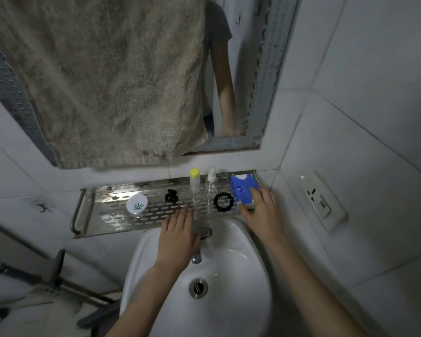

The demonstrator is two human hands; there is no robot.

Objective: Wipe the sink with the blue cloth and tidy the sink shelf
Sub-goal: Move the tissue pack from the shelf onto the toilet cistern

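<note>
Steel shelf (102, 216) looks mostly tidied; our right hand (261, 212) clamps the blue tissue pack (242, 188) at its right end, our left hand (178, 235) hovers spread above the tap. No blue cloth visible; sink (241, 276) wiping status unclear.

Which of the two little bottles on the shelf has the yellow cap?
The left bottle, nearer the black hair claw, has the yellow cap. The right bottle, nearer the blue tissue pack, has a white one.

On the shelf (102, 215) above the sink (241, 300), left to right: tin (136, 205), clip (171, 196), two bottles (195, 182), ring (223, 201), packet (243, 192).
</note>
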